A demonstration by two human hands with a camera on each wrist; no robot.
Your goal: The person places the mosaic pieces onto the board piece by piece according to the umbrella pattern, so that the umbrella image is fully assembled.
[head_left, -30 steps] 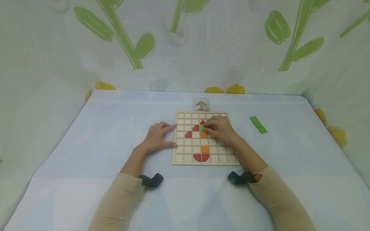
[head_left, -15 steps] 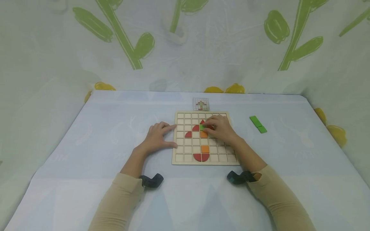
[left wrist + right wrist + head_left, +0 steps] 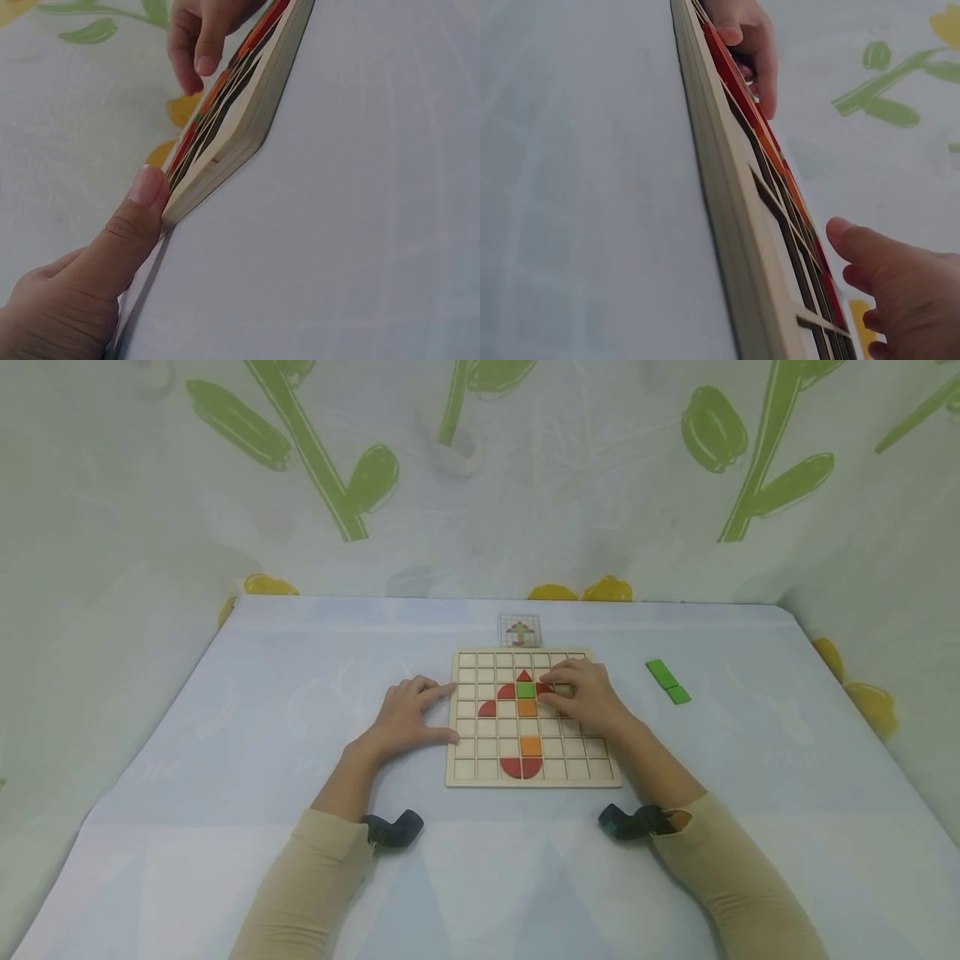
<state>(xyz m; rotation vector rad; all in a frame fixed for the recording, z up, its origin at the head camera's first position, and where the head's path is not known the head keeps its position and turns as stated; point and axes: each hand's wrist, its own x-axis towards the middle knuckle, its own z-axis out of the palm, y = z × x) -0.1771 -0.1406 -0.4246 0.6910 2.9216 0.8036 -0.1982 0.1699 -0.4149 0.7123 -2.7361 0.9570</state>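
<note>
A wooden grid board point(image 3: 465, 768) lies on the table. My left hand point(image 3: 405, 718) touches its left edge with thumb and a finger spread apart. Over the board's right half hovers my right hand point(image 3: 588, 693), with nothing seen between thumb and fingers; the right wrist view shows that thumb point(image 3: 847, 234) above the board. Left of these fingertips, a green square point(image 3: 526, 690) sits in a cell between a red triangle point(image 3: 524, 676) and an orange square point(image 3: 527, 707). Red quarter-circles point(image 3: 506, 692) flank it, the right one partly hidden by my fingers.
A small pattern card point(image 3: 520, 630) lies behind the board. Two green pieces point(image 3: 662, 673) lie to the right on the table. Lower on the board are another orange square point(image 3: 531, 746) and two red rounded pieces point(image 3: 512, 767). Black wrist devices point(image 3: 395, 829) sit at both cuffs.
My right hand has let go of the green square and moved slightly right, leaving it in its cell in full view. The left hand has stayed at the board's edge.
</note>
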